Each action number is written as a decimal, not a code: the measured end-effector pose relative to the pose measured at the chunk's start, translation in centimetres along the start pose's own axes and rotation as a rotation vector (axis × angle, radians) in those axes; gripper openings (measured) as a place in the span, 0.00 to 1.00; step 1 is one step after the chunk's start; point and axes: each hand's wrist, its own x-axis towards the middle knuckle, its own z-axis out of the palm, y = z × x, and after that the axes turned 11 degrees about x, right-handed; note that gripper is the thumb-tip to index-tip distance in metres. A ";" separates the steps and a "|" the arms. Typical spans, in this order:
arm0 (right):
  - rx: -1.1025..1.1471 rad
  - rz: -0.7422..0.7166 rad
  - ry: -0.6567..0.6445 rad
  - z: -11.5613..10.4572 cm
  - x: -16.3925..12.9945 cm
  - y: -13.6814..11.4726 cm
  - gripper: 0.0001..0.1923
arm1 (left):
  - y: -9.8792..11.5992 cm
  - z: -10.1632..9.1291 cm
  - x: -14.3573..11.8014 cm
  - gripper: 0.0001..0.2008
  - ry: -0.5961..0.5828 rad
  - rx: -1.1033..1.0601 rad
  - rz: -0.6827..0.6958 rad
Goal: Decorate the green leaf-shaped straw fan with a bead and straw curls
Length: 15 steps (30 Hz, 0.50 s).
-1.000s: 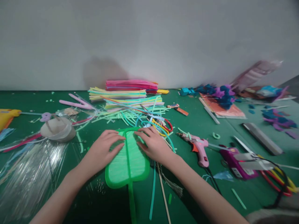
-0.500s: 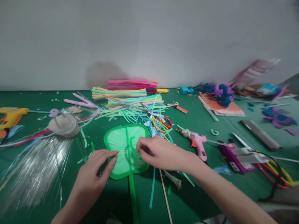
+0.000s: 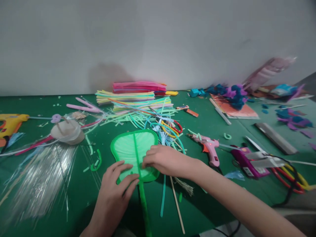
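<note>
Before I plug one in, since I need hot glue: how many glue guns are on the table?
2. A yellow glue gun at the far left edge, a pink glue gun right of the green fan. Clutter may hide others.

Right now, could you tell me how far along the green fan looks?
The green fan already has its woven face, rim and handle together. In hand: the left hand and the right hand press its lower edge near the handle. Loose strips and the pink glue gun lie unused; anything left cannot be told.
</note>
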 end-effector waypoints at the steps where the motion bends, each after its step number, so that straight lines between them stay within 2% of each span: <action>1: 0.041 0.012 0.030 0.1 -0.1 0.1 0.10 | 0.2 0.0 0.2 0.05 -0.010 -0.016 -0.001; 6: 0.228 0.163 0.299 0.2 -1.3 0.3 0.09 | 1.2 0.0 0.9 0.02 -0.040 -0.064 -0.039; 8: 0.250 0.246 0.368 0.2 -2.1 -0.1 0.08 | 1.4 0.1 1.1 0.03 -0.044 -0.069 -0.057; 13: 0.302 0.256 0.298 2.1 -2.8 -1.5 0.06 | 1.3 0.3 1.6 0.03 -0.028 -0.048 -0.029; 15: 0.318 0.285 0.315 3.2 -2.5 -1.8 0.05 | 1.2 0.3 1.6 0.03 -0.030 -0.046 -0.020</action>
